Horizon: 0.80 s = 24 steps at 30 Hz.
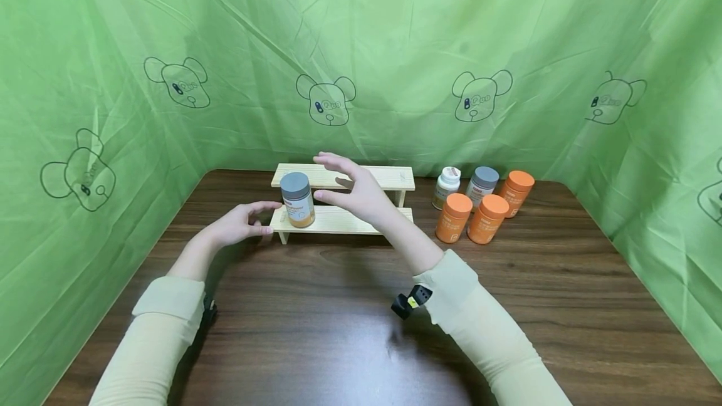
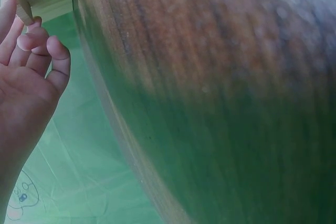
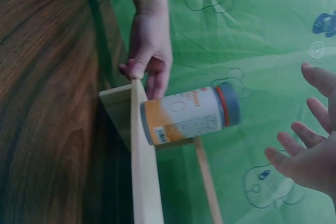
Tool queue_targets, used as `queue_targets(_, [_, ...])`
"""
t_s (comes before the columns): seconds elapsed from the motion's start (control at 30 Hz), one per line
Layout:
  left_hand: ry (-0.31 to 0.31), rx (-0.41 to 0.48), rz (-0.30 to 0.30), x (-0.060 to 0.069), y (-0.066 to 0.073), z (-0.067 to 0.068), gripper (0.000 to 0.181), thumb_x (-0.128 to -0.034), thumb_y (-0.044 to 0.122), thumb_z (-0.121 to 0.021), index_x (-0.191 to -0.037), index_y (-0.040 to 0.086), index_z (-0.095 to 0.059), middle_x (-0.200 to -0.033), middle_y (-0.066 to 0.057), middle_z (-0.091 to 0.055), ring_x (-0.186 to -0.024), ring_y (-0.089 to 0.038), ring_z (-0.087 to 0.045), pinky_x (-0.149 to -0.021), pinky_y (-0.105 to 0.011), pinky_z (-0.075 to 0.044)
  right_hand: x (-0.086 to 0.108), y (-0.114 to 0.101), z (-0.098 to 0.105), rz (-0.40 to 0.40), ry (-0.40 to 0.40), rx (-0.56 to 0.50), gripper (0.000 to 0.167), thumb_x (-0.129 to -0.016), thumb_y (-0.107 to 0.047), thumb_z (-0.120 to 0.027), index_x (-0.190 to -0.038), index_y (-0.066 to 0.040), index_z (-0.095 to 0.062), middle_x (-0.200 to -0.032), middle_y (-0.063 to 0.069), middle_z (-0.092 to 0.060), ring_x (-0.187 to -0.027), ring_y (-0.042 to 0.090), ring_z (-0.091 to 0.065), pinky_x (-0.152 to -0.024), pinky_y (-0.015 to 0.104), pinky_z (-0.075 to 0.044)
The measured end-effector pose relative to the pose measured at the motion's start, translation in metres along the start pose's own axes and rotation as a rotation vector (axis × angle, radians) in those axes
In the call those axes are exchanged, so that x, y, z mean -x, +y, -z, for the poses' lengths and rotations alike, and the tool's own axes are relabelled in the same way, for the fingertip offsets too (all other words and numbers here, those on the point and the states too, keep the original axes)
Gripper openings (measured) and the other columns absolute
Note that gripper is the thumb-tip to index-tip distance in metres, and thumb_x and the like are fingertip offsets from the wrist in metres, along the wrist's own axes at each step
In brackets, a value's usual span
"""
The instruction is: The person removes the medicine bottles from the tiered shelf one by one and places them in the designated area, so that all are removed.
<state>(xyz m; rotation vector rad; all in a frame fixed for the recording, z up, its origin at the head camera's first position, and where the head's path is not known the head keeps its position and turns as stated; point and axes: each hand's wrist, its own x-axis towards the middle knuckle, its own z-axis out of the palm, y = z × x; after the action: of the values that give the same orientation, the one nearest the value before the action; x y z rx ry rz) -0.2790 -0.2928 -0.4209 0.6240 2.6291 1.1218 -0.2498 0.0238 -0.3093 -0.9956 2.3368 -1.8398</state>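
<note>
A two-step wooden rack (image 1: 350, 225) stands on the table. On the left part of its lower step sits an upright supplement bottle (image 1: 297, 200) with a grey lid and a white and orange label. My left hand (image 1: 239, 225) pinches the left end of that step, thumb at the front edge, as the right wrist view also shows. Just right of the bottle, my right hand (image 1: 361, 193) is raised above the rack with fingers spread, holding nothing. In the right wrist view a gap lies between the bottle (image 3: 184, 116) and the right hand (image 3: 310, 150).
Right of the rack stand several more bottles: a small white-capped one (image 1: 447, 188), a grey-lidded one (image 1: 482, 185) and orange ones (image 1: 454, 218) in front and beside. Green cloth (image 1: 395, 30) with printed bear heads walls the dark wooden table (image 1: 316, 318).
</note>
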Motion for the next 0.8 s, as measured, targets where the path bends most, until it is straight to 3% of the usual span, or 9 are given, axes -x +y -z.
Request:
queue_targets(0.07, [-0.001,0.006,-0.004,0.0,0.001,-0.001,0.06,-0.0862,0.025,-0.069,-0.14,0.015,-0.045,-0.073,-0.006,-0.051,-0.064,-0.012,-0.049,-0.063,-0.028,-0.042,-0.003,0.004,-0.004,-0.013,-0.013,0.026,0.056,-0.081,-0.023,-0.076,-0.133,-0.021,-0.054,-0.143,-0.013,-0.042,-0.129,0.011,-0.042,-0.104,0.036,-0.037])
queue_targets(0.27, [0.005,0.003,-0.021,-0.001,0.001,-0.001,0.06,-0.086,0.026,-0.07,-0.139,0.014,-0.045,-0.085,-0.006,-0.057,-0.063,-0.011,-0.049,-0.062,-0.028,-0.042,-0.014,0.018,-0.012,-0.037,-0.031,0.035,0.056,-0.081,-0.023,-0.076,-0.132,-0.02,-0.055,-0.146,-0.008,-0.039,-0.131,0.018,-0.041,-0.104,0.039,-0.038])
queue_targets(0.47, [0.004,0.002,-0.009,-0.001,0.003,0.0,0.06,-0.0852,0.026,-0.07,-0.139,0.017,-0.046,-0.068,-0.002,-0.049,-0.059,-0.011,-0.047,-0.055,-0.027,-0.04,-0.024,0.028,-0.018,-0.082,-0.033,0.006,0.056,-0.081,-0.022,-0.076,-0.133,-0.017,-0.054,-0.147,-0.006,-0.039,-0.131,0.02,-0.041,-0.103,0.039,-0.038])
queue_targets(0.67, [-0.002,0.03,-0.015,-0.001,0.002,0.001,0.061,-0.0853,0.025,-0.07,-0.14,0.014,-0.045,-0.083,-0.01,-0.056,-0.059,-0.011,-0.047,-0.057,-0.027,-0.041,-0.033,0.04,-0.024,-0.083,-0.038,0.004,0.055,-0.082,-0.023,-0.075,-0.133,-0.018,-0.054,-0.144,-0.007,-0.041,-0.131,0.02,-0.041,-0.103,0.036,-0.039])
queue_targets(0.8, [0.002,0.013,-0.003,0.0,0.001,0.0,0.061,-0.0854,0.026,-0.07,-0.139,0.016,-0.045,-0.071,-0.005,-0.051,-0.061,-0.011,-0.048,-0.06,-0.027,-0.042,-0.036,0.048,-0.027,-0.08,-0.045,0.019,0.054,-0.083,-0.024,-0.074,-0.132,-0.019,-0.055,-0.139,-0.005,-0.048,-0.13,0.021,-0.043,-0.104,0.039,-0.038])
